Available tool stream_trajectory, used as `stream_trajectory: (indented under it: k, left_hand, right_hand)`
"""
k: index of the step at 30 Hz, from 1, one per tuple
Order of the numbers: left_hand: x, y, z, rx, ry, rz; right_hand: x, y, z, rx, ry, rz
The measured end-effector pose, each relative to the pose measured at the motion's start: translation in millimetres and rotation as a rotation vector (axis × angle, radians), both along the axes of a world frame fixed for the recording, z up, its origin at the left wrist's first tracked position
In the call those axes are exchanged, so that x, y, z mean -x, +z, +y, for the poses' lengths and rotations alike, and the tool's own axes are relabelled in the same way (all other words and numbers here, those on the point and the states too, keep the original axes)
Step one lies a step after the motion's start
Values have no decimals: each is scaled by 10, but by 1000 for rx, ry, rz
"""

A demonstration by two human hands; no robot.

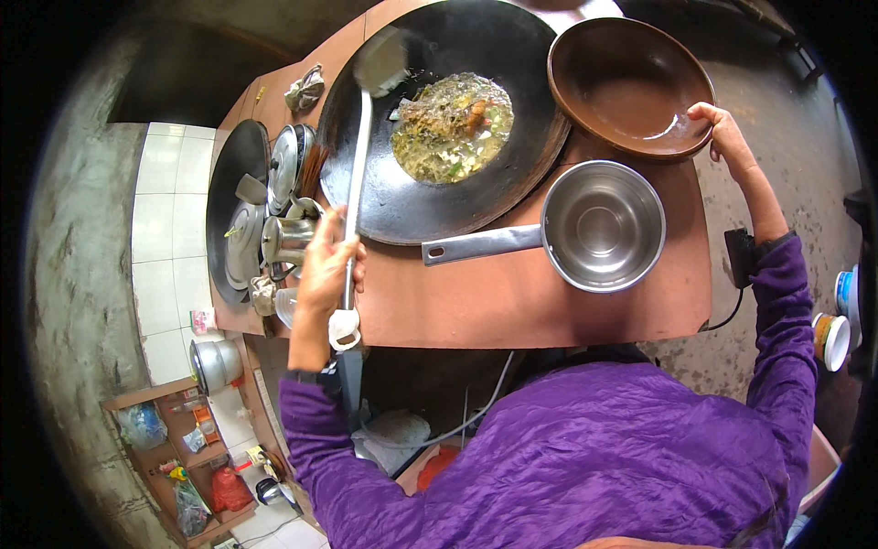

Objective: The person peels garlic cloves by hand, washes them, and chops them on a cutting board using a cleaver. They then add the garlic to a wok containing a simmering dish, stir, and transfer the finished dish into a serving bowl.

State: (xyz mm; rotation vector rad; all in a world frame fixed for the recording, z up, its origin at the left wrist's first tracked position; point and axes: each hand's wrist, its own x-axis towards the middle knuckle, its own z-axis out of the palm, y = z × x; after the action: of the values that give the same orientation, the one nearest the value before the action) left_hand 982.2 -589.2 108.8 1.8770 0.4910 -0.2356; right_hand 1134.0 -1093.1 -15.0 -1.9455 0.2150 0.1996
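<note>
My left hand [328, 264] grips the long metal handle of a wok spatula [360, 151]. Its broad blade, blurred, is over the far left wall of a large black wok [439, 213]. Soupy food [456, 130] with greens and pale pieces pools in the middle of the wok. At the right, my right hand [726, 134] holds the near right rim of a wide brown basin [627, 82], whose inside looks wet. Just below the basin, a stainless steel saucepan [603, 226] rests on the tiled counter, its handle pointing left.
Left of the wok stand a second dark wok [219, 206], a pot lid [282, 168], a metal pitcher [288, 237] and a crumpled cloth [304, 89]. Shelves with bags [232, 488] are at the lower left. White-lidded tubs [835, 343] stand on the floor at right.
</note>
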Motion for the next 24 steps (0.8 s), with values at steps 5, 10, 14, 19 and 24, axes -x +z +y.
stream_trajectory:
  k: [5, 10, 14, 19, 24]
  left_hand:
    - [28, 738, -158, 617, -255, -415]
    - [-89, 1056, -193, 562, -479, -576]
    - [-103, 1013, -256, -36, -136, -366]
    - [-237, 1000, -237, -168, -181, -286]
    - [-502, 1205, 31, -107, -208, -177]
  right_hand:
    - [-44, -40, -39, 19, 30, 0]
    - [-69, -113, -34, 19, -2, -20]
    - [-94, -160, -47, 35, -12, -77]
    - [-118, -174, -89, 79, 72, -86]
    - [-95, -152, -67, 36, 67, -117]
